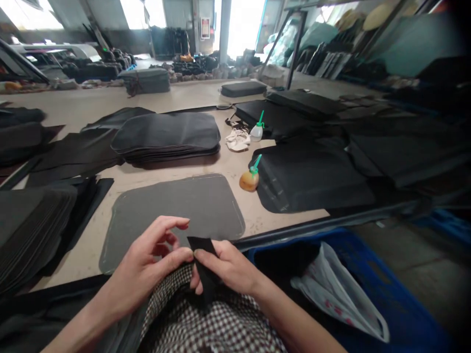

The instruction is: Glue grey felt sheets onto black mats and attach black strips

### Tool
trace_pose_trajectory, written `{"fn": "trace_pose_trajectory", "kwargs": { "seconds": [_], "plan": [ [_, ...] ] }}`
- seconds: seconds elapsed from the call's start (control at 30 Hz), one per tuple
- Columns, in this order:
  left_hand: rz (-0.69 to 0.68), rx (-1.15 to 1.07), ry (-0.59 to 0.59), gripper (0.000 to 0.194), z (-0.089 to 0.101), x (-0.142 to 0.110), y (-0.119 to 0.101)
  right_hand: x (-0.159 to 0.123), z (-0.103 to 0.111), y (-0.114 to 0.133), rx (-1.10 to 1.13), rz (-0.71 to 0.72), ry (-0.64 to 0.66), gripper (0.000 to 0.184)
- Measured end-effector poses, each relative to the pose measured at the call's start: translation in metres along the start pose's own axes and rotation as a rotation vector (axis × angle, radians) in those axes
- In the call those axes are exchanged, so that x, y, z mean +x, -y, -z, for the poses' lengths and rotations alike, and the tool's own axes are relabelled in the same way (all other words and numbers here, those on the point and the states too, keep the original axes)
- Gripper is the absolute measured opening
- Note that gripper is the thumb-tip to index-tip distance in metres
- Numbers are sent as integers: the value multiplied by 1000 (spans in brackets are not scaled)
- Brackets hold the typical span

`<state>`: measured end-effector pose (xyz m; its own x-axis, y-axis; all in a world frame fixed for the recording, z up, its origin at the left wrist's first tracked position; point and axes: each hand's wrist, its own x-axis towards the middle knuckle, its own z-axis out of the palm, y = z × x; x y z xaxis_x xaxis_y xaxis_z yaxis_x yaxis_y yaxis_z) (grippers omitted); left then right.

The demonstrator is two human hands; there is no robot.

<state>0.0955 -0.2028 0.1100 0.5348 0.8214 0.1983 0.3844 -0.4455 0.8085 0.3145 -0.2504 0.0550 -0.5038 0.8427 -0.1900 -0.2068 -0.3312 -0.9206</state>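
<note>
My right hand (231, 264) pinches a narrow black strip (201, 245) of fabric-like material between thumb and fingers. The strip stands upright above the thumb, and its lower part hangs over my checked clothing. Beside it, my left hand (152, 257) is open, with its fingers curved and apart. The tip of its thumb meets the right thumb at the strip's edge; I cannot tell whether it presses on the strip. Just beyond both hands lies a flat dark grey panel (172, 206) with rounded corners and pale marks along its border.
A stack of black panels (165, 132) sits farther back. To its right are a bottle of amber liquid (249, 180), a white bottle (256, 131) and a crumpled cloth (237, 139). More dark sheets (33, 220) lie left. A blue crate (368, 264) holding a plastic bag stands right, below the table edge.
</note>
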Motion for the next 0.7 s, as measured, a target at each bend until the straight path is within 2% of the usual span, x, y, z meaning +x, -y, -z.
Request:
{"fn": "trace_pose_trajectory", "kwargs": {
  "seconds": [0.1, 0.17, 0.23, 0.33, 0.47, 0.6, 0.7],
  "plan": [
    [123, -88, 241, 18, -3, 24, 9, 5, 0, -4, 16, -30, 34, 52],
    [187, -112, 274, 25, -7, 42, 19, 6, 2, -7, 53, -26, -28, 48],
    [232, -115, 221, 28, -9, 63, 36, 7, 6, -13, 58, -15, -131, 45],
    [263, -49, 143, 34, -10, 98, 74, 4, 17, -26, 3, 14, -313, 42],
    [171, 164, 69, 34, -14, 143, 125, 0, 29, -42, -24, 38, -470, 56],
    [22, 383, 12, 28, -25, 175, 152, 2, 37, -45, -147, 62, -541, 52],
    [-14, 533, -17, 25, -34, 193, 163, 7, 41, -38, -219, 73, -574, 49]
  ]
}}
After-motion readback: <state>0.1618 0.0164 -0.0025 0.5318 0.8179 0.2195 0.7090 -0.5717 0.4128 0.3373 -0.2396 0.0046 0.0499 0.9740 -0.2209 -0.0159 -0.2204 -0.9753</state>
